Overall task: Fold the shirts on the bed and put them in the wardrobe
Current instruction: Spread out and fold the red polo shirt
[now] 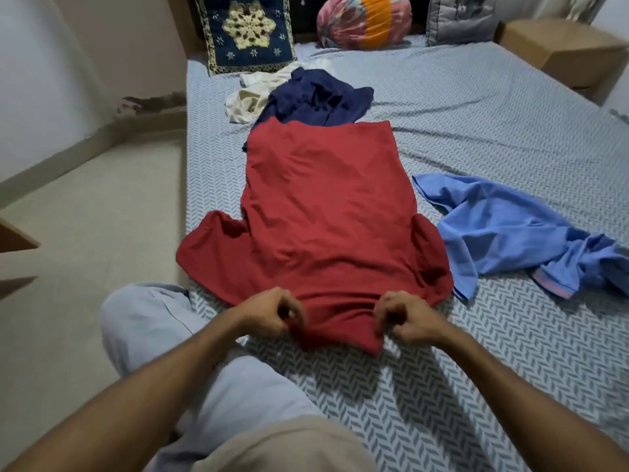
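A red shirt (320, 212) lies spread flat on the bed (476, 114), collar end toward me, sleeves out to both sides. My left hand (272, 315) pinches the collar edge on its left. My right hand (405, 316) pinches the same edge on its right. A light blue shirt (503, 233) lies crumpled to the right of the red one. Behind it, a navy shirt (316, 100) sits bunched, with a cream shirt (255, 93) partly under it.
A blue embroidered cushion (248, 32), a round multicoloured bundle (364, 20) and a grey pillow (459, 18) line the headboard. A cardboard box (561, 49) stands at the far right. My knee in light trousers (146, 321) rests at the bed's left edge, beside the floor (85, 216).
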Demonstrator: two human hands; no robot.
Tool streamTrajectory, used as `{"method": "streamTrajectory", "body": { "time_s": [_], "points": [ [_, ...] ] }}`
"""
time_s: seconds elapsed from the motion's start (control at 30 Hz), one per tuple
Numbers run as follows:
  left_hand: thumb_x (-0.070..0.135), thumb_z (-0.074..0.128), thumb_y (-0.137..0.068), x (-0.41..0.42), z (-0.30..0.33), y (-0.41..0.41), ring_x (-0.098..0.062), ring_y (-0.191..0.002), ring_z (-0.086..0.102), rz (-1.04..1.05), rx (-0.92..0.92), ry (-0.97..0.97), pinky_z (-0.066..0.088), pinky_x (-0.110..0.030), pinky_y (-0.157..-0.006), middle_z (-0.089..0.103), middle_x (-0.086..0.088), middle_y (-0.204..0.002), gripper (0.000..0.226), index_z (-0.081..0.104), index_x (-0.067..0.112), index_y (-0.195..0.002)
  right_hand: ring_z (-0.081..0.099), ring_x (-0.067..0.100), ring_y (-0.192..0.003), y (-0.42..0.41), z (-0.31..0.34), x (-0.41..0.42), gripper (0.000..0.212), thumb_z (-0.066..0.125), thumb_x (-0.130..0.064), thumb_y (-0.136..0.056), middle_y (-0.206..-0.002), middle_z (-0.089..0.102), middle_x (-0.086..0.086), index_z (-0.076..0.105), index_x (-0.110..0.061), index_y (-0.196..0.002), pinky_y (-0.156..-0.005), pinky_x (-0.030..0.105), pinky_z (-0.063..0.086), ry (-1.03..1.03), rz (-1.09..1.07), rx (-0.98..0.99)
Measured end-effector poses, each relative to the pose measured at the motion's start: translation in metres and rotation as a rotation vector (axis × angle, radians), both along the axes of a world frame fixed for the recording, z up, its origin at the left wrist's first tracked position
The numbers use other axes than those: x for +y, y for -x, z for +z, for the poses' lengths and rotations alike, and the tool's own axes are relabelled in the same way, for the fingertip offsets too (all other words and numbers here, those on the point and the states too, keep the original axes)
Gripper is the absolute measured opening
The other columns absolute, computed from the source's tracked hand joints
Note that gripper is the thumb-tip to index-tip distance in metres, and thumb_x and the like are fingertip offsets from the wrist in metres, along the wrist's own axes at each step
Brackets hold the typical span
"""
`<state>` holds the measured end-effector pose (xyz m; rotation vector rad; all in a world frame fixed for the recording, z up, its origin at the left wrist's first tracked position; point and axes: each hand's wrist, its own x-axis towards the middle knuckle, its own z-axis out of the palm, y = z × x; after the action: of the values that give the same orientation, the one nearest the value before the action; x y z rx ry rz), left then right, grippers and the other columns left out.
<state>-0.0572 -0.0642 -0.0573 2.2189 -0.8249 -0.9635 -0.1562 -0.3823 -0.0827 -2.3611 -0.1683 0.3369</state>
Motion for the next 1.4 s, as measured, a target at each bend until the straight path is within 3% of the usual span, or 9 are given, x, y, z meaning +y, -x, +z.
{"method": "streamTrajectory", "body": {
  "time_s": [0.13,0.3,0.4,0.57,0.73,0.9,1.03,1.13,1.4],
  "points": [
    [0.019,0.057,-0.056,0.003,0.002,0.004,-0.022,-0.067,0.066,-0.069,-0.008,-0.184,0.050,-0.030,-0.060,0.074,-0.007,-0.081,0.031,0.076,0.039,-0.070,0.067,-0.006,-0.084,0.024,-0.017,-0.021,0.047,0.050,-0.005,-0.056,-0.090,0.073,-0.023,0.066,-0.048,-0.055,-0.072,0.024,0.054,0.020,-0.076,-0.027],
    [0.008,0.055,-0.068,-0.029,0.004,0.001,-0.005,-0.050,0.057,0.101,-0.137,-0.093,0.042,-0.019,-0.051,0.066,0.009,-0.056,0.029,0.078,0.024,-0.074,0.066,0.005,-0.081,0.009,-0.011,-0.038,0.040,0.060,0.011,-0.066,-0.086,0.073,-0.007,0.073,-0.026,-0.072,-0.078,0.014,0.048,0.000,-0.536,-0.236],
    [0.017,0.057,-0.063,-0.059,0.007,0.000,-0.008,-0.065,0.060,0.088,-0.255,-0.017,0.048,-0.023,-0.065,0.068,0.005,-0.071,0.030,0.079,0.021,-0.083,0.064,0.020,-0.094,-0.006,-0.009,-0.066,0.029,0.062,0.000,-0.072,-0.098,0.070,0.003,0.076,-0.017,-0.091,-0.087,0.028,0.049,0.130,-0.791,-0.348],
    [0.020,0.073,-0.075,-0.132,0.001,0.005,-0.016,-0.079,0.065,-0.033,-0.286,0.039,0.047,-0.025,-0.074,0.072,0.002,-0.084,0.024,0.078,0.021,-0.098,0.064,0.030,-0.092,-0.018,-0.015,-0.109,0.044,0.084,-0.038,-0.072,-0.102,0.067,0.011,0.064,-0.015,-0.103,-0.083,0.042,0.054,0.046,-1.119,0.112],
    [0.040,0.083,-0.075,-0.191,-0.017,0.025,-0.018,-0.090,0.065,-0.200,-0.184,0.009,0.047,-0.030,-0.077,0.071,-0.001,-0.099,0.049,0.069,0.017,-0.115,0.044,0.016,-0.039,-0.014,-0.010,-0.101,0.032,0.073,-0.031,-0.082,-0.046,0.047,0.003,0.055,-0.015,-0.060,-0.045,0.023,0.036,-0.267,-0.962,0.372],
    [0.024,0.063,-0.077,-0.210,-0.039,0.043,-0.030,-0.096,0.062,-0.200,-0.222,-0.071,0.051,-0.039,-0.083,0.071,-0.001,-0.098,0.030,0.060,0.025,-0.107,0.065,0.023,-0.065,0.001,-0.003,-0.093,0.022,0.054,-0.014,-0.079,-0.074,0.068,0.008,0.073,-0.009,-0.089,-0.076,0.038,0.057,-1.168,-1.033,0.557],
    [0.012,0.057,-0.073,-0.208,-0.034,0.041,-0.024,-0.104,0.063,-0.245,-0.133,-0.136,0.050,-0.039,-0.088,0.070,0.007,-0.106,0.045,0.059,0.030,-0.114,0.071,0.029,-0.103,-0.008,-0.007,-0.094,0.033,0.069,-0.013,-0.077,-0.110,0.074,0.015,0.075,-0.007,-0.109,-0.101,0.044,0.052,-1.580,-0.956,0.395],
    [0.007,0.056,-0.076,-0.206,-0.026,0.040,-0.019,-0.099,0.062,-0.224,-0.043,-0.134,0.046,-0.039,-0.094,0.061,0.012,-0.099,0.053,0.055,0.031,-0.124,0.071,0.025,-0.099,-0.027,-0.001,-0.105,0.071,0.097,-0.016,-0.049,-0.113,0.071,0.011,0.063,-0.020,-0.111,-0.088,0.038,0.058,-1.619,-1.008,0.314],
    [0.006,0.056,-0.078,-0.204,-0.016,0.038,-0.022,-0.099,0.060,-0.212,0.107,-0.174,0.046,-0.039,-0.096,0.059,0.002,-0.106,0.084,0.027,0.037,-0.150,0.066,0.018,-0.067,-0.045,0.016,-0.127,0.048,0.056,0.020,-0.080,-0.082,0.069,0.006,0.064,-0.025,-0.094,-0.064,0.031,0.058,-1.589,-1.331,-0.196]
  ]
}}
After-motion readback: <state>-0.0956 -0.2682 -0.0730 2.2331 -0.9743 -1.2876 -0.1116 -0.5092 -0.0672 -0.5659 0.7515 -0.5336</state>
